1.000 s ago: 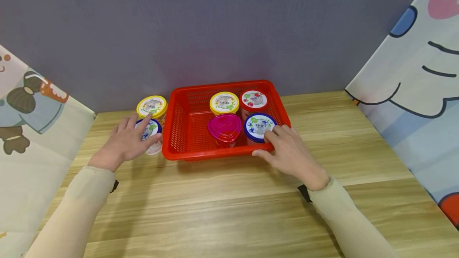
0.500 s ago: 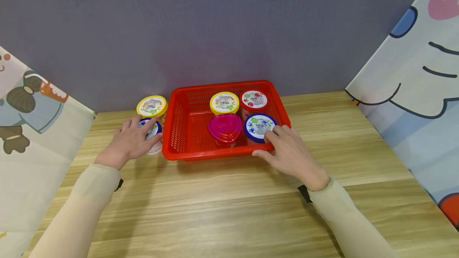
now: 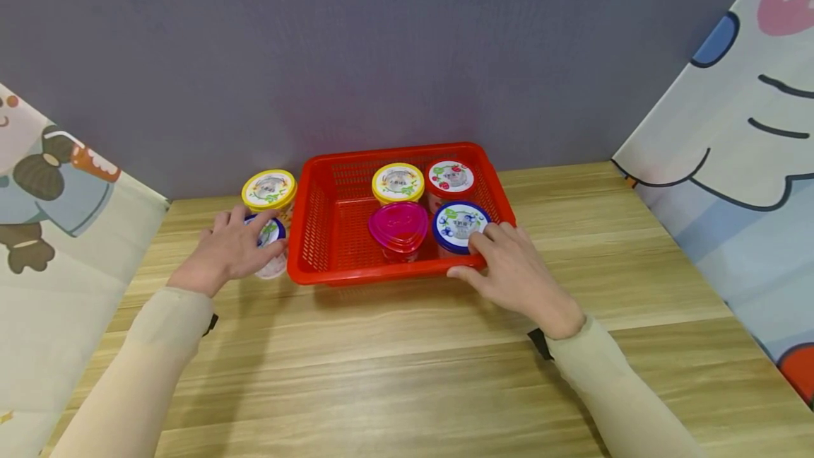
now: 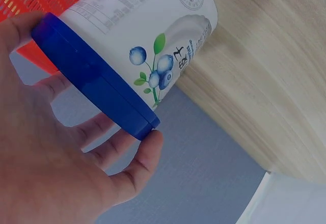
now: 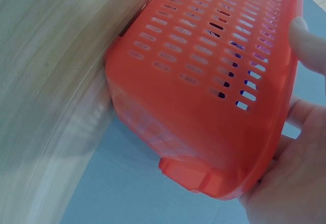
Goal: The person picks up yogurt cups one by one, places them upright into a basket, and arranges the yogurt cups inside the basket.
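Note:
My left hand [image 3: 227,249] holds a blueberry yogurt cup [image 4: 145,40] by its blue lid [image 4: 94,76], thumb and fingers spread around the rim. In the head view this cup is partly hidden under the hand, left of a red plastic basket [image 3: 356,277]. Behind it stands a yellow-lidded cup [image 3: 270,189]. My right hand [image 3: 516,271] grips the basket's front right corner, thumb outside the rim and fingers over it. Inside the basket's right part are another blue-lidded cup [image 3: 459,226], a red-lidded cup [image 3: 451,178], a yellow-lidded cup [image 3: 398,183] and a magenta heart-shaped lid [image 3: 399,226] on a cup.
The basket stands on a wood-grain table [image 3: 407,373] close to a grey back wall [image 3: 407,55]. Printed cartoon panels [image 3: 731,161] border the table on both sides. Bare basket floor [image 3: 353,232] shows left of the cups.
My left hand has moved slightly right onto the blue-lidded cup and taken hold of its lid. That cup has shifted a little toward me. My right hand and the basket look unmoved.

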Demonstrator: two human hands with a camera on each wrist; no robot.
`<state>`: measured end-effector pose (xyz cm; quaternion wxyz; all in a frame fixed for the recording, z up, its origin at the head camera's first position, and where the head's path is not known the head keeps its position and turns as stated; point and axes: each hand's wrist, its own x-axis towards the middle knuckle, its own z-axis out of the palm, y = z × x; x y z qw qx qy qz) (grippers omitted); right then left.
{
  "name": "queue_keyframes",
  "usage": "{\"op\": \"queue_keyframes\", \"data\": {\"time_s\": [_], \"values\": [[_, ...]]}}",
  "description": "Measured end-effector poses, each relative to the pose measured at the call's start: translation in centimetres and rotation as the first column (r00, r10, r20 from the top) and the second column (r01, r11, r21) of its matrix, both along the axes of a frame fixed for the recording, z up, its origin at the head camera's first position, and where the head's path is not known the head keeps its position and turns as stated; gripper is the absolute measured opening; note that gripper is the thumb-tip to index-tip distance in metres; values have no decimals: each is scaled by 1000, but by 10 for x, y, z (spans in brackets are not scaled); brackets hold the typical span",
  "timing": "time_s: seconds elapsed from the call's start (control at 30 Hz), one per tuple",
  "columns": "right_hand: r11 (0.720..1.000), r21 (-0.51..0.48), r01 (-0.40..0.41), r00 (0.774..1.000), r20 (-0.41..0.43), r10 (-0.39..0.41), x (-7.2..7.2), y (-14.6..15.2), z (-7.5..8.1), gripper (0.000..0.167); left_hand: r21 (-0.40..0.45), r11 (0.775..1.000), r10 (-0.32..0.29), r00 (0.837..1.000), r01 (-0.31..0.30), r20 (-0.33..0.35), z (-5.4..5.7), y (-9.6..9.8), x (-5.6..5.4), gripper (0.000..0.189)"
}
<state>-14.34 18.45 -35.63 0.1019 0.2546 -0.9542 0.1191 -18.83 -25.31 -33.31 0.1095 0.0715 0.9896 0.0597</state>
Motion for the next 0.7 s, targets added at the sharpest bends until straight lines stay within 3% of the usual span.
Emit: {"op": "queue_keyframes", "data": {"time_s": [0.3, 0.7], "values": [[1000, -3, 0, 1000, -3, 0, 1, 0, 1, 48, 1, 1000, 12, 999, -12, 42, 3, 1, -6, 70], [1000, -6, -3, 1000, -15, 3, 1, 0, 0, 48, -14, 1000, 11, 999, -11, 31, 3, 3, -7, 66]]}}
